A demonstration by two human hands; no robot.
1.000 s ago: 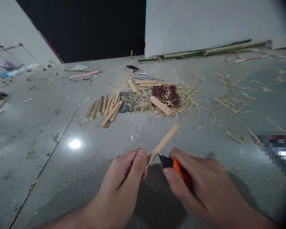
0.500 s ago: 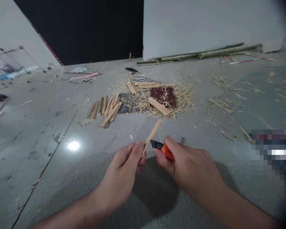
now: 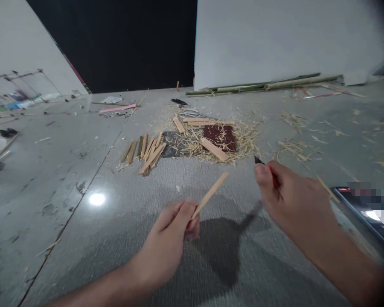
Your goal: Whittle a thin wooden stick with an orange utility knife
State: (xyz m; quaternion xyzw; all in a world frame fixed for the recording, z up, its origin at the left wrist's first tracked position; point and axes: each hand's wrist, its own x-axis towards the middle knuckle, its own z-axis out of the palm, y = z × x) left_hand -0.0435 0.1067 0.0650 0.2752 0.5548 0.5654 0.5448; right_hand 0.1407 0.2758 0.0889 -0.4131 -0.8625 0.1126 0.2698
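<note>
My left hand [image 3: 176, 226] is closed around the lower end of a thin, pale bamboo strip [image 3: 211, 192], which slants up to the right above the floor. Out to the right, my right hand [image 3: 288, 196] grips a utility knife [image 3: 275, 175] with an orange handle and black tip; most of it is hidden by the fingers. The knife is apart from the strip. Beyond the hands, a wider bamboo piece [image 3: 214, 149] lies across a dark red sheet [image 3: 220, 133] covered in shavings. Several cut bamboo pieces [image 3: 152, 155] lie in a loose pile to its left.
Curly shavings [image 3: 246, 143] surround the sheet, with more scattered to the right. A phone-like device [image 3: 355, 204], partly blurred, lies at the right. Long green bamboo poles [image 3: 275, 85] rest along the white wall. A stick frame [image 3: 25, 79] stands at the far left.
My right hand has swung right and slightly up with the knife, away from the strip. My left hand still holds the strip, nearly in place. The view has shifted slightly.
</note>
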